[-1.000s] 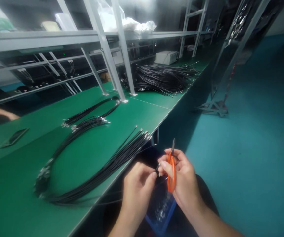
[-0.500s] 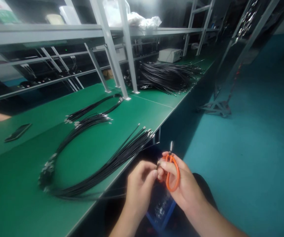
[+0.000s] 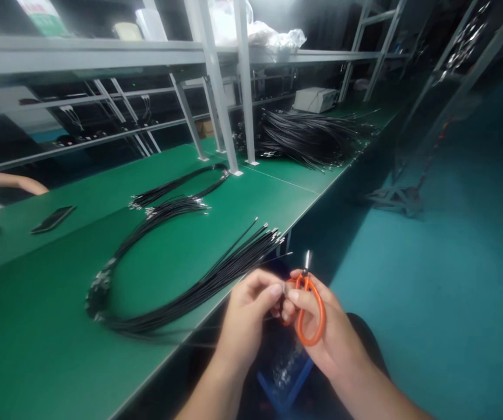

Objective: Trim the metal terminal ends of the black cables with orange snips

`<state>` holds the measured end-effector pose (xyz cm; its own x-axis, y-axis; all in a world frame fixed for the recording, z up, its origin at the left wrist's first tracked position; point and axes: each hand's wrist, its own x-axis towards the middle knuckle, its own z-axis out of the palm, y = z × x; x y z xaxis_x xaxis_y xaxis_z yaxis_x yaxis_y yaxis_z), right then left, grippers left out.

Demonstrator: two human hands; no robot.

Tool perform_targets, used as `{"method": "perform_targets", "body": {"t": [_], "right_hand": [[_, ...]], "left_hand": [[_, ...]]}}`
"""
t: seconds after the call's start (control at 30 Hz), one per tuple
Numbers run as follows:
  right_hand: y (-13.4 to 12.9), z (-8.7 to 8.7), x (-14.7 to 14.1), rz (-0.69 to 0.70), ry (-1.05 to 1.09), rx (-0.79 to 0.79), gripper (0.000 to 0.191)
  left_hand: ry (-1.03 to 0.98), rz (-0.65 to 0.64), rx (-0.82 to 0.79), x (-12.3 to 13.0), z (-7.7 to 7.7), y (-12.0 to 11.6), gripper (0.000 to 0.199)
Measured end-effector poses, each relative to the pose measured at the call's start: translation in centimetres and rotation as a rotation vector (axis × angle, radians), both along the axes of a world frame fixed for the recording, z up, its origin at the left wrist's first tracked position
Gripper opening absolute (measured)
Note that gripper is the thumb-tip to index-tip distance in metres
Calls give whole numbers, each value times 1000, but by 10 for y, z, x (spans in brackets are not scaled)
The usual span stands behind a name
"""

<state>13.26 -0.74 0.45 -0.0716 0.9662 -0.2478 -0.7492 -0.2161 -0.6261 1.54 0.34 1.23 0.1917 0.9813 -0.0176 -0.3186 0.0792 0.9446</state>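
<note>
A small pale tip (image 3: 284, 288) was right between the two hands, just where the thumbs almost met. The left hand (image 3: 249, 315) had its grip pinched on it from the left side. The right hand (image 3: 327, 326) came to it from the other side, with its thumb and finger close up by the tip. It was too tiny to tell which way its long side went.

The right hand's grip was also closed around the orange-handled scissors (image 3: 315, 335). Their handle loops hung down by the palm, and the blades stuck up and away — above the tip, not on it.

The bundle of black cables (image 3: 234, 262) lay on the green bench (image 3: 159, 262), off to the left. Its shiny ends poked out near the bench edge, so the left hand was the nearer one.

Under the hands sat a blue bin (image 3: 298, 382) with little shiny bits in it — too blurry to say what they were. Far back on the metal shelf (image 3: 80, 55) were a pale tub (image 3: 127, 31) and a see-through plastic bag (image 3: 275, 38).
</note>
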Motion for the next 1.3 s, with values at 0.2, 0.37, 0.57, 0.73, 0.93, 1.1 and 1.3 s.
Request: {"method": "perform_targets", "body": {"t": [0.2, 0.37, 0.57, 0.73, 0.93, 1.1, 1.3], "right_hand": [[0, 0, -1, 2, 28, -6, 25], [3, 2, -2, -2, 63, 2, 24], [5, 3, -4, 21, 111, -31, 25], [7, 7, -6, 16, 132, 0, 23], [8, 11, -10, -7, 149, -8, 24], [10, 13, -11, -18, 40, 43, 24], [12, 19, -10, -57, -134, 138, 30]], "left_hand": [[-67, 0, -44, 2, 4, -2, 5], [-4, 7, 10, -3, 0, 0, 10], [655, 224, 433, -13, 7, -3, 19], [945, 319, 650, -17, 16, -5, 18], [526, 60, 199, -13, 14, -8, 8], [501, 160, 179, -9, 8, -10, 13], [484, 106, 140, -13, 7, -9, 15]]}}
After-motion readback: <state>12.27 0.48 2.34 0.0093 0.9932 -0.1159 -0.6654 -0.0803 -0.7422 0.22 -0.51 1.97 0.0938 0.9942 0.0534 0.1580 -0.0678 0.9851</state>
